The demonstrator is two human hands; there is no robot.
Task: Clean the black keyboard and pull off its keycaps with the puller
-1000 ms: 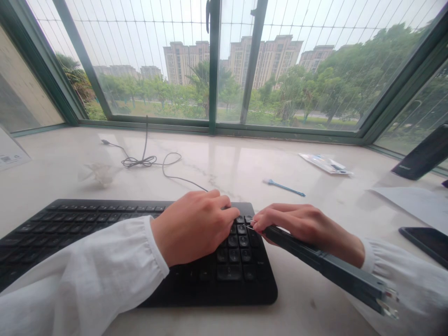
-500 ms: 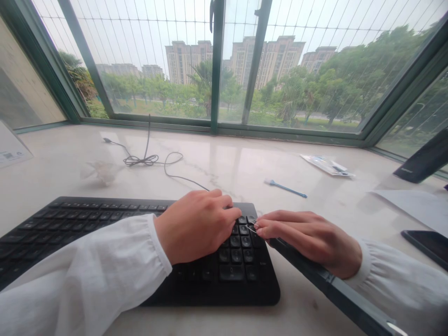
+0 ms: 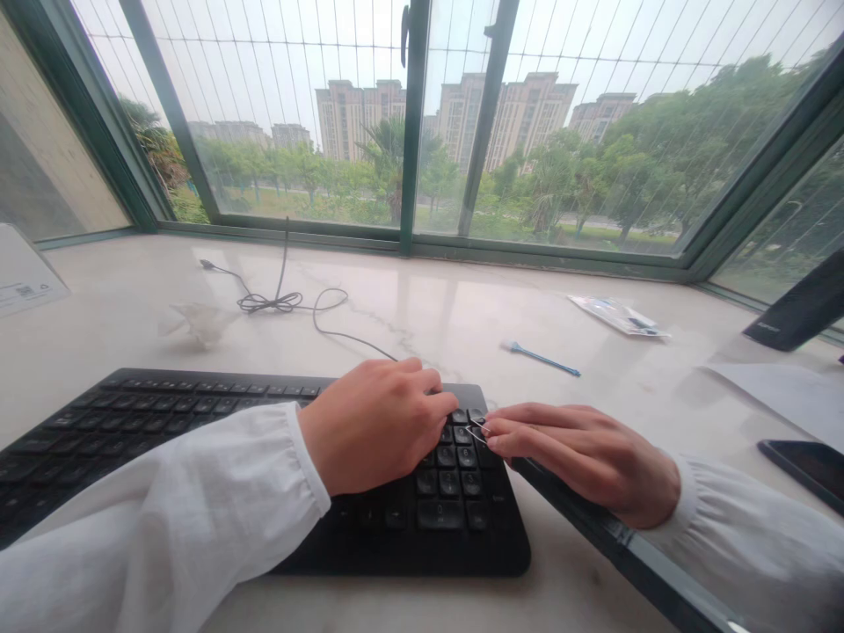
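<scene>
A black keyboard lies on the pale marble-patterned surface, its number pad at the right end. Over the top of that pad, my left hand is curled down, gripping the keyboard; the undersides of its fingers are hidden. From the right, my right hand pinches a thin wire tool that looks like a keycap puller. Its bent wire ends sit over keys at the pad's upper right corner. Below my right hand runs a long dark-edged flat object, slanting toward the lower right and touching or nearly touching the keyboard's side.
A blue-handled brush and a clear packet lie beyond my right hand. A coiled cable and a crumpled plastic bag are behind the keyboard. At right are a phone, white paper and a dark upright object.
The view has shifted slightly. Both hands keep nearly the same place, and the wire tool stays at the upper right of the number pad.
</scene>
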